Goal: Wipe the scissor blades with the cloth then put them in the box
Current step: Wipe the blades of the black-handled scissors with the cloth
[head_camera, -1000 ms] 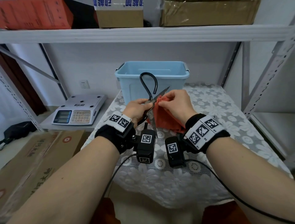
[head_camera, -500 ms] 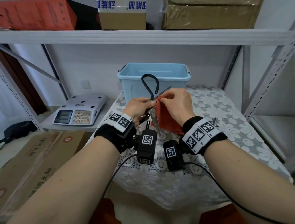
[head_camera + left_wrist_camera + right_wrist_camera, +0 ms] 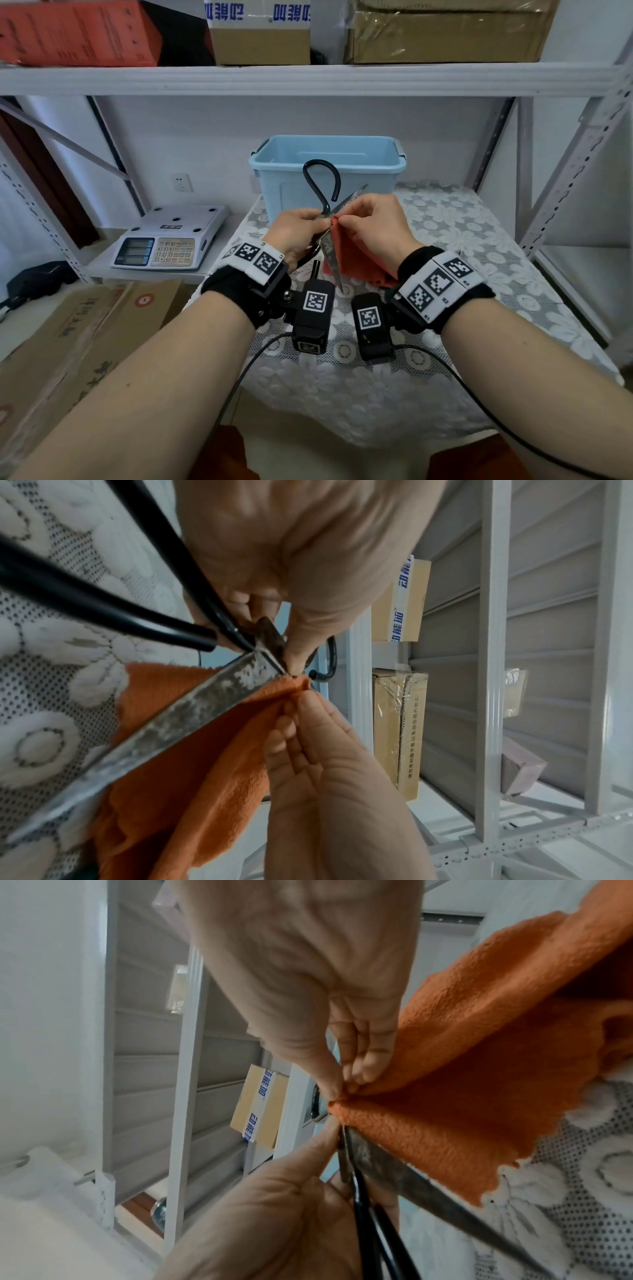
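Observation:
The black-handled scissors (image 3: 334,263) are held up over the table with their blades spread, one stained blade pointing down toward me and the other up to the right. My left hand (image 3: 298,233) grips them at the pivot (image 3: 270,647). My right hand (image 3: 373,222) pinches the orange cloth (image 3: 356,253) against the metal right beside the pivot, thumb and fingertips (image 3: 346,1085) together. The cloth (image 3: 192,777) hangs behind the lower blade (image 3: 164,721). Behind the hands the light blue box (image 3: 329,164) stands open, with one handle loop in front of it.
The table (image 3: 445,240) has a white lace cover. An electronic scale (image 3: 168,243) sits on a low shelf at the left, with cardboard cartons (image 3: 68,342) below it. A shelf board (image 3: 308,80) with cartons runs overhead. Rack uprights (image 3: 575,178) stand at the right.
My right hand's pinch on the cloth has slid a little down the upper blade toward the pivot. The left hand and scissors have stayed nearly still.

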